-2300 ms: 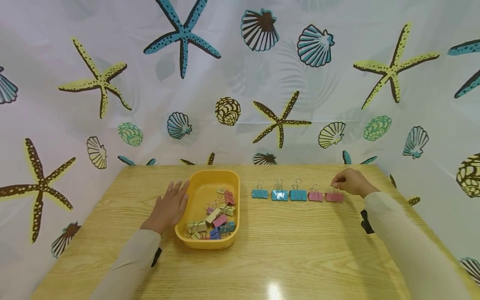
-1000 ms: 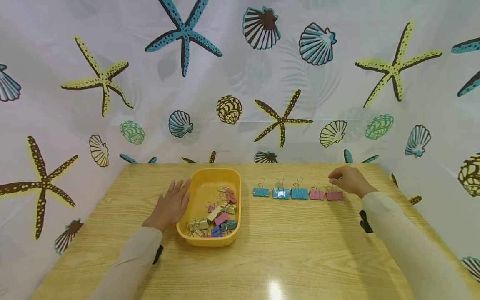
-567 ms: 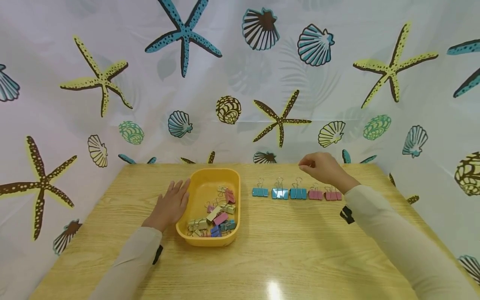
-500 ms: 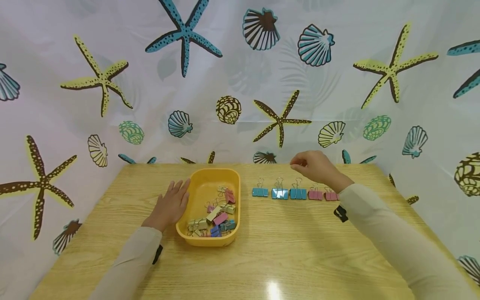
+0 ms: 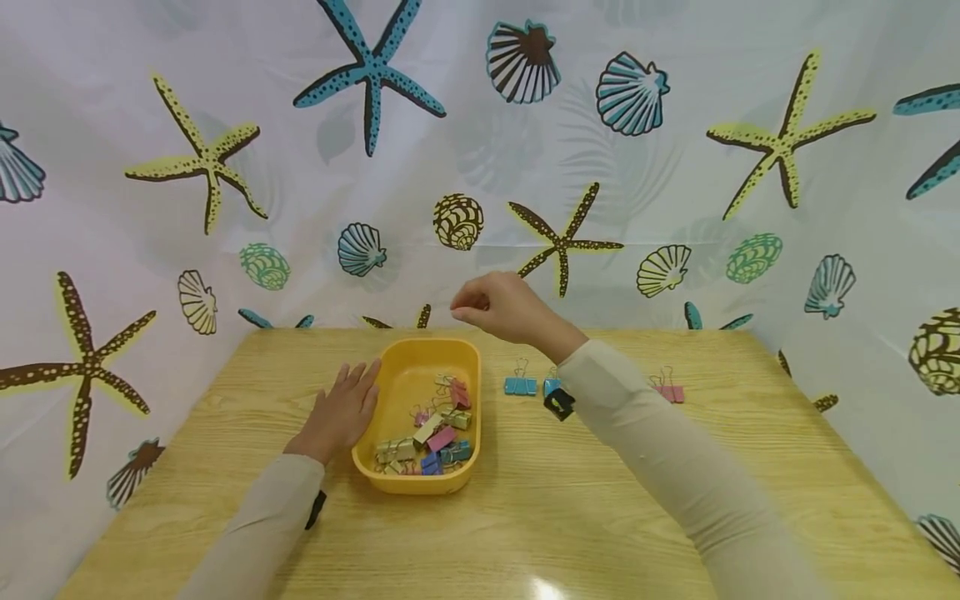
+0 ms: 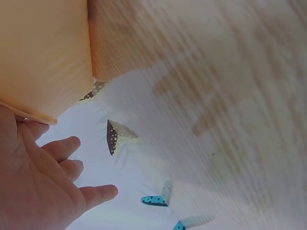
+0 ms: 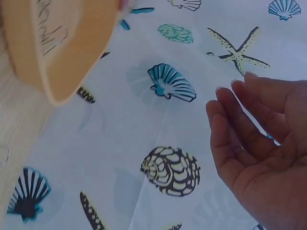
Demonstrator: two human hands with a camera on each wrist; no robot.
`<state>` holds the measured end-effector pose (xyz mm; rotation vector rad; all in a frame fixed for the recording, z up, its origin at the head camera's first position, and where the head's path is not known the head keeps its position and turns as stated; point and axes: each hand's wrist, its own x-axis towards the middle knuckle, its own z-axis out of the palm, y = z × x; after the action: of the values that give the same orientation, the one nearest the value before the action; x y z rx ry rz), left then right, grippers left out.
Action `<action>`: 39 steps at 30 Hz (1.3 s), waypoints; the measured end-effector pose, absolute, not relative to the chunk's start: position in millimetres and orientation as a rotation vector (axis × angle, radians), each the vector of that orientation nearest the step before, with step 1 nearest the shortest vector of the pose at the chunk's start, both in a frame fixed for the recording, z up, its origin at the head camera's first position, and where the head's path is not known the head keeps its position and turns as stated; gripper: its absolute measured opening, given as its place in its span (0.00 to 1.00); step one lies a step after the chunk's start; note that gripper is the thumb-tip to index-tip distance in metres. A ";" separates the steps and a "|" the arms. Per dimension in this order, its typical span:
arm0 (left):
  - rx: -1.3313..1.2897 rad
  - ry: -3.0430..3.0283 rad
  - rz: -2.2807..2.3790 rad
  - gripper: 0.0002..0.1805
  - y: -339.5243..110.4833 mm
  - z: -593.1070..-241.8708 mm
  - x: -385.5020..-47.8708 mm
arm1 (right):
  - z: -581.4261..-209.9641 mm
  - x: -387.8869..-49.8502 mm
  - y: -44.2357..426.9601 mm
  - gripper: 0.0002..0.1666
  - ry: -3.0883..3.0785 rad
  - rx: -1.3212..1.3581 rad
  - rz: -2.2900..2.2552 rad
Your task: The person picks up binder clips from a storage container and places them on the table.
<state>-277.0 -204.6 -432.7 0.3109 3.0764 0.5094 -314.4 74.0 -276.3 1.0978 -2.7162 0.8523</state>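
Hovering by the far right corner of the tray (image 5: pixel 478 408) in the head view, the right hand (image 5: pixel 506 307) has loosely bent fingers, with no clip seen in its grasp. The left hand (image 5: pixel 339 414) lies with fingers extended against the tray's left rim. Mixed clips (image 5: pixel 441 439) sit inside, bunched towards the near and right sides; others stand in a row on the desk (image 5: pixel 555 517), to the tray's right.

Fetching another clip seems the step in hand. Best to keep the left hand steady at the rim, come down from above and pinch one clip by a free handle, lifting slowly, since tangled wires could drag a neighbour along.

The right sleeve (image 5: pixel 652 433) hides the middle of the row; a blue clip (image 5: pixel 551 385) and a red clip (image 5: pixel 670 393) show only partly. Whether the right thumb touches the fingertips is unclear, and the left wrist view shows no clips.
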 end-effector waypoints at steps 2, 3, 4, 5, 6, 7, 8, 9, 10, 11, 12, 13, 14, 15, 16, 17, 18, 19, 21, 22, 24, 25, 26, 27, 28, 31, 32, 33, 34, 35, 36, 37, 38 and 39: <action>0.309 3.077 0.514 0.31 -204.2 -432.5 -276.9 | -276.0 -317.7 57.3 0.11 -2.740 1.088 0.890; 0.307 3.076 0.519 0.31 -204.0 -432.5 -277.2 | -277.2 -319.4 49.7 0.11 -2.752 1.083 0.905; 0.306 3.076 0.521 0.31 -203.9 -432.6 -277.5 | -279.6 -321.3 42.2 0.11 -2.765 1.075 0.915; 0.306 3.076 0.525 0.30 -203.6 -432.7 -277.6 | -282.9 -323.0 35.4 0.11 -2.783 1.061 0.932; 0.305 3.076 0.530 0.30 -203.8 -433.0 -277.8 | -287.2 -324.8 29.2 0.11 -2.799 1.048 0.944; 0.305 3.074 0.534 0.29 -203.7 -433.2 -277.9 | -292.4 -326.6 23.7 0.10 -2.814 1.032 0.955; 0.305 3.072 0.536 0.29 -203.6 -433.2 -277.7 | -298.5 -328.3 18.7 0.10 -2.831 1.009 0.967; 0.304 3.070 0.540 0.29 -203.5 -433.4 -277.6 | -304.7 -329.6 14.4 0.10 -2.852 0.974 0.980; 0.302 3.068 0.539 0.29 -203.5 -433.5 -277.7 | -310.7 -330.5 10.9 0.10 -2.875 0.927 0.994; 0.302 3.066 0.538 0.29 -203.5 -433.6 -277.8 | -317.1 -331.4 8.2 0.10 -2.898 0.866 1.005; 0.304 3.064 0.542 0.29 -203.3 -433.6 -277.8 | -323.4 -332.0 5.9 0.09 -2.919 0.799 1.004; 0.308 3.062 0.545 0.29 -203.1 -433.5 -277.5 | -329.5 -332.3 4.1 0.08 -2.940 0.719 1.014; 0.311 3.060 0.550 0.29 -203.0 -433.6 -277.4 | -335.3 -332.5 2.5 0.08 -2.961 0.640 1.017; 0.315 3.060 0.555 0.29 -203.1 -433.7 -277.3 | -340.6 -332.4 1.1 0.07 -2.981 0.559 1.019; 0.317 3.062 0.557 0.29 -203.2 -433.7 -277.0 | -346.1 -332.9 -0.4 0.08 -3.006 0.491 1.012; 0.317 3.062 0.556 0.29 -203.4 -433.8 -276.7 | -351.5 -333.4 -1.8 0.09 -3.029 0.429 1.000; 0.315 3.064 0.559 0.29 -203.5 -433.8 -276.3 | -355.9 -333.6 -3.3 0.10 -3.052 0.375 0.998; 0.311 3.066 0.558 0.29 -203.8 -433.9 -276.1 | -359.8 -333.9 -4.8 0.12 -3.070 0.323 1.013; 0.305 3.068 0.562 0.29 -204.3 -434.0 -275.8 | -366.7 -334.7 -7.5 0.17 -3.101 0.252 1.005; 0.302 3.070 0.561 0.29 -204.6 -434.1 -275.8 | -369.6 -335.1 -8.7 0.20 -3.115 0.230 0.994; 0.298 3.071 0.567 0.29 -204.9 -434.2 -275.8 | -374.4 -335.2 -10.1 0.23 -3.133 0.206 0.958; 0.301 3.069 0.569 0.29 -204.6 -434.3 -276.2 | -376.7 -335.3 -9.7 0.23 -3.145 0.202 0.922; 0.303 3.068 0.570 0.29 -204.2 -434.3 -276.5 | -379.0 -335.4 -9.2 0.21 -3.159 0.203 0.879; 0.305 3.066 0.569 0.29 -203.9 -434.4 -276.7 | -381.0 -335.5 -8.5 0.19 -3.169 0.206 0.836; 0.307 3.065 0.569 0.29 -203.9 -434.5 -277.0 | -382.7 -335.4 -7.9 0.17 -3.176 0.208 0.799; 0.307 3.066 0.563 0.29 -204.7 -435.1 -277.5 | -385.4 -335.3 -6.5 0.13 -3.168 0.195 0.751; 0.305 3.067 0.563 0.29 -205.0 -435.4 -277.7 | -385.5 -335.2 -6.2 0.12 -3.161 0.188 0.748; 0.304 3.069 0.562 0.29 -205.4 -435.7 -278.0 | -385.3 -335.3 -6.0 0.12 -3.154 0.184 0.739; 0.303 3.071 0.566 0.29 -205.7 -436.0 -278.3 | -385.0 -335.4 -5.9 0.11 -3.151 0.178 0.733; 0.303 3.073 0.569 0.29 -206.1 -436.3 -278.5 | -384.7 -335.5 -5.8 0.12 -3.152 0.171 0.731; 0.307 3.073 0.574 0.29 -206.2 -436.4 -278.6 | -384.5 -335.8 -5.7 0.12 -3.153 0.166 0.725; 0.312 3.073 0.581 0.29 -206.2 -436.6 -278.9 | -384.5 -336.1 -5.7 0.12 -3.156 0.164 0.716; 0.316 3.074 0.585 0.29 -206.1 -436.9 -278.9 | -384.7 -336.5 -5.8 0.12 -3.160 0.164 0.699; 0.320 3.074 0.588 0.29 -206.1 -437.2 -279.2 | -385.0 -337.1 -5.9 0.11 -3.163 0.166 0.688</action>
<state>-279.2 -206.1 -437.2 0.3196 3.0743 0.5881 -337.1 -5.9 -385.0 0.1656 -3.1629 0.6883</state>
